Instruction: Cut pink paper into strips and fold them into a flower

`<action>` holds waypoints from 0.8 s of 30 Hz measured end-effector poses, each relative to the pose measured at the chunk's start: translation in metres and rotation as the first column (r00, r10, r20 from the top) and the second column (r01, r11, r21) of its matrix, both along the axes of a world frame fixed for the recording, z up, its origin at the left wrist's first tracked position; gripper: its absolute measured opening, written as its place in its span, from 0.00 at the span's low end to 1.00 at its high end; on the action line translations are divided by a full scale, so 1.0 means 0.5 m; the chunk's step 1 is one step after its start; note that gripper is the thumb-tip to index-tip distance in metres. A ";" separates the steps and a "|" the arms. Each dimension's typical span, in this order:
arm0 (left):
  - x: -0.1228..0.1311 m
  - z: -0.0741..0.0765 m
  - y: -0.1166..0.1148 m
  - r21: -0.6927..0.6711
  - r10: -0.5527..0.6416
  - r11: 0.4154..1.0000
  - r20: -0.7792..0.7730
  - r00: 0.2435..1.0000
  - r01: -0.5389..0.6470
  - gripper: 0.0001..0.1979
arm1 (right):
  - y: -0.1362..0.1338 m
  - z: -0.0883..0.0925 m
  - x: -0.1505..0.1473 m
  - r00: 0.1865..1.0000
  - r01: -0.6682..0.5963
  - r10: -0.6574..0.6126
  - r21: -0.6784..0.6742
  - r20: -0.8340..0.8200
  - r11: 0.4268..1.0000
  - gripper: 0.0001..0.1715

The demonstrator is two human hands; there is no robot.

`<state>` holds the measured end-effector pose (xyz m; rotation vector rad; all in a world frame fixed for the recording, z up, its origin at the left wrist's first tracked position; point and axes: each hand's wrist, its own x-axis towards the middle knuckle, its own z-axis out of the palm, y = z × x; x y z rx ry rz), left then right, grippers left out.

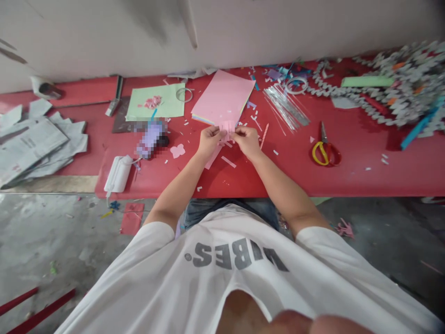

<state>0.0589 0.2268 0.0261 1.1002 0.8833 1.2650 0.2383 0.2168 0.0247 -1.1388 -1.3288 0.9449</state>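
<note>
A small piece of pink paper (227,129) with slits cut in its edge is stretched between my two hands. My left hand (211,139) pinches its left side and my right hand (247,139) pinches its right side. Just beyond the hands lies a stack of coloured paper (224,95) with a pink sheet on top. Below the hands, pink paper strips (228,161) rest on the red table (292,181). To the left is a pink paper cutout (177,150). A thin pink striped stick (264,135) lies beside my right hand.
Scissors (325,147) with yellow and red handles lie at the right, near silvery wire strips (287,106) and a grey garland heap (417,83). On the left are a green sheet (170,102), tape roll (184,95), white power bank (118,174) and newspapers (38,144).
</note>
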 end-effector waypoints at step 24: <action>0.003 -0.021 0.009 0.077 -0.022 0.997 -0.101 0.995 0.030 0.14 | 0.044 -0.044 0.016 0.998 0.031 -0.024 0.107 -0.066 0.994 0.35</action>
